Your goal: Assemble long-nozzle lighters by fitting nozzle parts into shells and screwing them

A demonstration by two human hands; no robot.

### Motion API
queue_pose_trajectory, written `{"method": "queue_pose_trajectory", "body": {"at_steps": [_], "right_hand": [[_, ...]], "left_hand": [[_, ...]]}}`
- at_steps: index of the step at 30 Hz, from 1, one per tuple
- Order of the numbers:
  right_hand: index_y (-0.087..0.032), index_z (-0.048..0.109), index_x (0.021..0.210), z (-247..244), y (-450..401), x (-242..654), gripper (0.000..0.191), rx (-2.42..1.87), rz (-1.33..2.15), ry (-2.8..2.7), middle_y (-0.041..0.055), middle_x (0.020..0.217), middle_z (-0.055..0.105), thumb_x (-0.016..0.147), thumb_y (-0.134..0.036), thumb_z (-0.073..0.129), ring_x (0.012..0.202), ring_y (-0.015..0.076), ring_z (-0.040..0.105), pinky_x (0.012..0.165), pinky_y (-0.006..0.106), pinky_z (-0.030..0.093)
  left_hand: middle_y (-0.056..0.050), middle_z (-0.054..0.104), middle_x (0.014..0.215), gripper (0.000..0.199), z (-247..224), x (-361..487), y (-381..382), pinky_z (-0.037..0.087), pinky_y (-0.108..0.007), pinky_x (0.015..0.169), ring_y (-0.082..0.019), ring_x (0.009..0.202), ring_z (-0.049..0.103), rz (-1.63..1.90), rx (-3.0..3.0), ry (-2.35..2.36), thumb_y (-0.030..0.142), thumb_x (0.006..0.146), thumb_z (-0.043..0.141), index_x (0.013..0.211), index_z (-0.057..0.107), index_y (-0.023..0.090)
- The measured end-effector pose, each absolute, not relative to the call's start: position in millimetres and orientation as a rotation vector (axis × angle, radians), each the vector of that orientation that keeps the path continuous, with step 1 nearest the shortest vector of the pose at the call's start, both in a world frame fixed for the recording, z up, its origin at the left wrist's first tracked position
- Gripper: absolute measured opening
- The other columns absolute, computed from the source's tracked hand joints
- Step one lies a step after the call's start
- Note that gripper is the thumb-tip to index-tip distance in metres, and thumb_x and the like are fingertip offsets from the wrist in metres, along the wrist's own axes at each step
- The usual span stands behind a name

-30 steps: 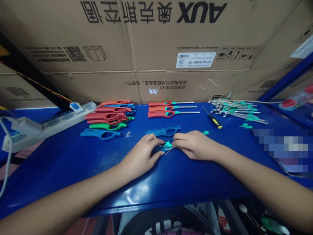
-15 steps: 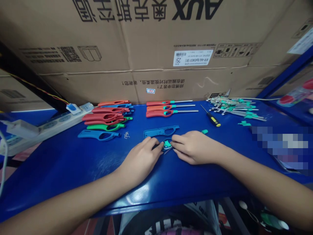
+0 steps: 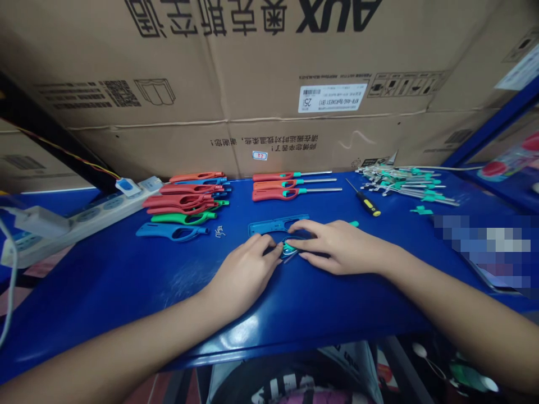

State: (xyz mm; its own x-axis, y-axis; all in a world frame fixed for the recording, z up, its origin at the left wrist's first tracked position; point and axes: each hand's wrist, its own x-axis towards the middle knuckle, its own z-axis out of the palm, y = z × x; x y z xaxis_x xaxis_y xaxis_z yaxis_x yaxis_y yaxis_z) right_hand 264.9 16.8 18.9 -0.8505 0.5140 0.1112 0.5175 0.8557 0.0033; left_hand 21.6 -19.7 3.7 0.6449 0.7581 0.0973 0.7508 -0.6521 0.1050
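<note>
Near the middle of the blue table, my left hand (image 3: 246, 269) is closed on the left side of a small assembly with a teal-green piece (image 3: 288, 247) and a thin wire. From the right, my right hand (image 3: 332, 245) has its fingers apart, with the index fingertip touching the green piece. The assembly's lower part is mostly hidden by my hands. Just behind them lies a blue handle half (image 3: 269, 225), its hollow side up. A green tip (image 3: 354, 224) shows beyond my right hand.
Coloured handle shells (image 3: 181, 202) and a power strip (image 3: 95, 216) are at the left. Red and orange lighters (image 3: 273, 194), a screwdriver (image 3: 367, 203) and metal-rod parts (image 3: 400, 182) lie toward the back. A cardboard box (image 3: 252, 73) stands behind.
My right hand's fingers have spread from a pinch, and its index finger now reaches over the green piece. My left hand has barely moved.
</note>
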Motion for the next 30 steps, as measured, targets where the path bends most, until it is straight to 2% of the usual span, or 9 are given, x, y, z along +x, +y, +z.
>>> {"method": "queue_pose_trajectory", "body": {"at_steps": [3,8,13,19,22,25,28,30], "right_hand": [[-0.027,0.059,0.14,23.0,13.8,264.9,0.043,-0.824,-0.153,-3.008,0.0124,0.156,0.045,0.1,-0.037,0.047,0.08,0.0199,0.072,0.06,0.032,0.053],[-0.028,0.058,0.142,24.8,8.6,264.3,0.045,-0.856,-0.27,-3.047,0.0114,0.16,0.037,0.099,-0.038,0.05,0.072,0.02,0.073,0.057,0.033,0.053],[-0.023,0.055,0.144,24.4,5.6,260.3,0.049,-0.833,-0.265,-3.058,0.0119,0.158,0.041,0.099,-0.04,0.05,0.068,0.0199,0.072,0.058,0.036,0.054],[-0.023,0.062,0.137,22.9,7.8,258.4,0.042,-0.859,-0.089,-2.994,0.0087,0.149,0.053,0.1,-0.038,0.049,0.082,0.0214,0.075,0.062,0.033,0.055],[-0.022,0.066,0.131,15.7,13.4,260.1,0.038,-0.806,-0.036,-2.886,0.0076,0.141,0.062,0.1,-0.036,0.049,0.093,0.0205,0.075,0.063,0.029,0.054],[-0.02,0.072,0.12,7.7,22.9,263.6,0.033,-0.713,-0.053,-2.697,0.0072,0.123,0.073,0.101,-0.032,0.048,0.097,0.0173,0.074,0.065,0.025,0.052],[-0.019,0.071,0.121,4.3,35.1,271.3,0.032,-0.746,-0.108,-2.527,0.0052,0.099,0.079,0.099,-0.025,0.048,0.079,0.0139,0.073,0.061,0.024,0.049],[-0.02,0.068,0.126,5.3,44.9,280.4,0.036,-0.866,-0.145,-2.437,0.0038,0.093,0.079,0.097,-0.019,0.046,0.074,0.0145,0.071,0.064,0.026,0.051]], "left_hand": [[-0.012,0.064,0.104,0.03,0.9,20.2,-19.4,0.057,-0.042,0.088,-0.026,0.099,0.06,0.234,2.811,1.265,0.026,0.104,0.045,0.12,0.067,0.012],[-0.012,0.064,0.103,0.03,-2.0,19.8,-19.5,0.057,-0.041,0.086,-0.026,0.097,0.061,0.245,2.847,1.259,0.025,0.103,0.045,0.119,0.066,0.011],[-0.01,0.064,0.104,0.03,0.5,19.9,-18.6,0.056,-0.038,0.085,-0.024,0.097,0.061,0.254,2.846,1.257,0.026,0.104,0.043,0.119,0.067,0.016],[-0.011,0.065,0.106,0.029,3.4,21.1,-18.6,0.057,-0.04,0.085,-0.026,0.1,0.062,0.197,2.853,1.285,0.024,0.103,0.046,0.12,0.067,0.014],[-0.011,0.067,0.104,0.029,2.5,20.4,-18.3,0.057,-0.039,0.083,-0.026,0.099,0.063,0.236,2.898,1.265,0.024,0.103,0.045,0.121,0.066,0.014],[-0.011,0.069,0.104,0.029,1.2,17.8,-16.6,0.058,-0.038,0.084,-0.025,0.099,0.065,0.321,2.933,1.221,0.023,0.103,0.045,0.121,0.067,0.016],[-0.012,0.071,0.109,0.03,-0.9,14.8,-14.9,0.058,-0.039,0.085,-0.025,0.1,0.066,0.402,2.951,1.198,0.024,0.103,0.045,0.121,0.067,0.016],[-0.013,0.071,0.113,0.031,-2.9,13.1,-14.4,0.059,-0.04,0.085,-0.025,0.1,0.067,0.433,2.959,1.195,0.025,0.103,0.045,0.122,0.066,0.015]]}}
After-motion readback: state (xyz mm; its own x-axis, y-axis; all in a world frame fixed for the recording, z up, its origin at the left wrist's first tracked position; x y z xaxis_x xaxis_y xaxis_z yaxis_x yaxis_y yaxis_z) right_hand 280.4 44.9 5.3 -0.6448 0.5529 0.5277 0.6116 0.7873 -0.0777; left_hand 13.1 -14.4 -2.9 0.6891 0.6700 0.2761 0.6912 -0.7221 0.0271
